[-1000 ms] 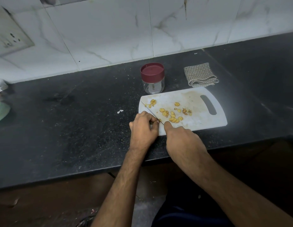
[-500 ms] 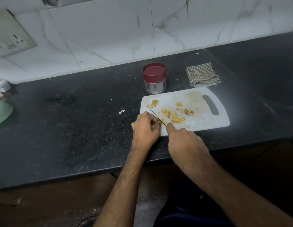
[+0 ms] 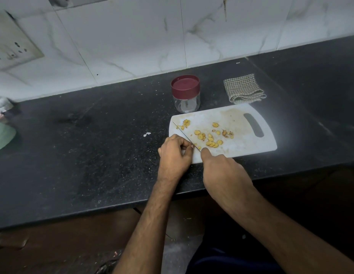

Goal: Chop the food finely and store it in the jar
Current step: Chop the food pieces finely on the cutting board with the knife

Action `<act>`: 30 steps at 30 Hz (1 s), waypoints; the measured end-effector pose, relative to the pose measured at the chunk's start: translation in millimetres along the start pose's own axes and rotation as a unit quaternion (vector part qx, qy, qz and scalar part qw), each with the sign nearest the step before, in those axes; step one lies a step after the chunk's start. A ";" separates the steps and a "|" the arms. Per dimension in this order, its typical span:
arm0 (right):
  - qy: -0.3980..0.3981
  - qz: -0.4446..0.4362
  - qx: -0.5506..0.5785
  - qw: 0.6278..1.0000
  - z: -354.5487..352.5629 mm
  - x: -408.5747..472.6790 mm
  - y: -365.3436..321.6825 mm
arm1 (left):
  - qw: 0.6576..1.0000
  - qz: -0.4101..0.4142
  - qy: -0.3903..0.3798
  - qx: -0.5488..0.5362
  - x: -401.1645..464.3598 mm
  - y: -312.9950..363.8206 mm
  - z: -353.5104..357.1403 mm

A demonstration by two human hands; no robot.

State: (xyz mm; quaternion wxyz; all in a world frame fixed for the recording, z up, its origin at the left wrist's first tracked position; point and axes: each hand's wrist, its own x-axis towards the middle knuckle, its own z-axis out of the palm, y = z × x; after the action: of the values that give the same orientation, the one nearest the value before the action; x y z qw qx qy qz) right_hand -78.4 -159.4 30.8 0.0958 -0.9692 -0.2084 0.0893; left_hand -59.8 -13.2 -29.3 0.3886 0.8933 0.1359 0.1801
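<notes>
Left hand (image 3: 175,153) fingers curled in pinching grip, right hand (image 3: 223,171) fisted, index extended

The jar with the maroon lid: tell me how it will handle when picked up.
The jar looks clear and empty, so probably light. Its smooth wall may be slippery. Upright and squat with the wide lid still on, it seems unlikely to tip, though on its side it would roll.

We see a dim scene, lit softly from above: the tiled wall (image 3: 132,36) is brightest, while the black counter (image 3: 73,155) takes a pale sheen on its right. Below its edge all sinks into shadow. Straight lines bow outward (wide-angle lens), and the left margin blurs.
</notes>
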 end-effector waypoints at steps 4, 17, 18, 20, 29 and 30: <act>-0.013 0.001 0.005 1.000 -1.6 11.3 -5.2 | 1.000 0.000 0.004 -0.002 0.9 -2.4 0.9; -0.029 0.003 -0.016 0.999 -8.3 -5.5 3.0 | 0.999 -0.026 0.016 -0.025 1.9 -6.6 3.5; -0.028 0.005 -0.014 1.000 -7.4 -3.8 2.3 | 0.999 -0.026 0.015 -0.027 1.6 -6.0 3.4; -0.028 0.011 -0.017 0.999 -6.3 0.5 -1.0 | 0.999 -0.024 0.017 -0.025 1.1 -4.4 2.6; -0.006 -0.023 -0.010 1.000 -18.4 9.9 -2.4 | 1.000 -0.014 0.028 -0.004 -0.9 -1.1 2.5; 0.006 -0.025 -0.006 1.000 -19.8 6.6 -0.9 | 1.000 -0.009 0.030 -0.001 -1.3 -0.7 2.0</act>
State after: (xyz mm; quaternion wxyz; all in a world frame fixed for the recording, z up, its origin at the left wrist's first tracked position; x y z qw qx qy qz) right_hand -68.6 -158.8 49.3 0.0931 -0.9648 -0.2328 0.0796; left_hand -60.1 -14.5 -31.3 0.3871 0.8858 0.1555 0.2034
